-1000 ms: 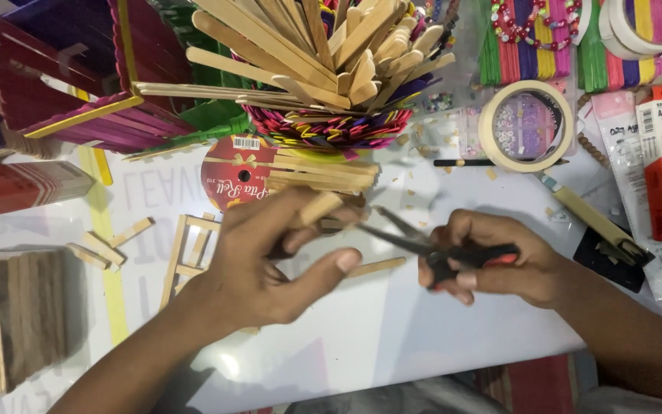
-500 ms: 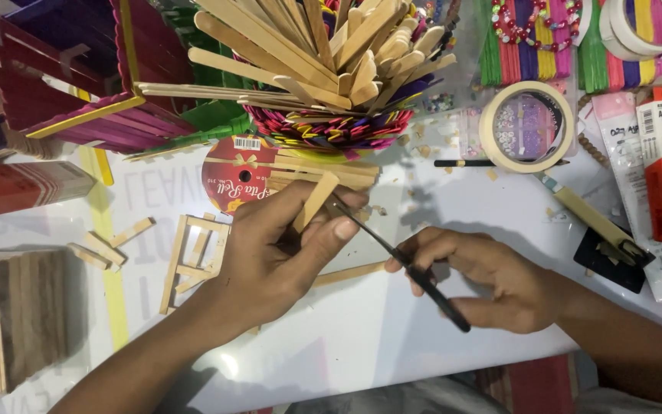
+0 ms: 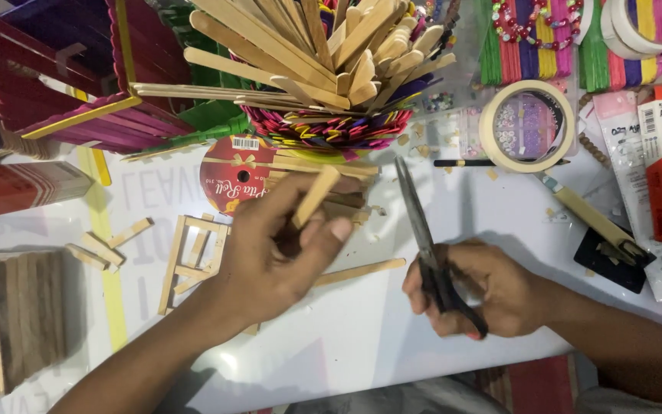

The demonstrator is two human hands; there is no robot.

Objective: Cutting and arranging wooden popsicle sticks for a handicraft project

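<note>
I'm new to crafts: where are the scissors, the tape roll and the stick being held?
scissors [image 3: 415, 218], head view, on the blades.
tape roll [image 3: 492, 134], head view, left rim.
stick [image 3: 316, 195], head view, upper half.

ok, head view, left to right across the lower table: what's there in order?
Stack of wooden sticks → small stick frame → left hand holding a short stick → scissors in the right hand → black clip.

White glossy tabletop [image 3: 346, 353]; red patterned rug [image 3: 526, 387] below edge
</note>
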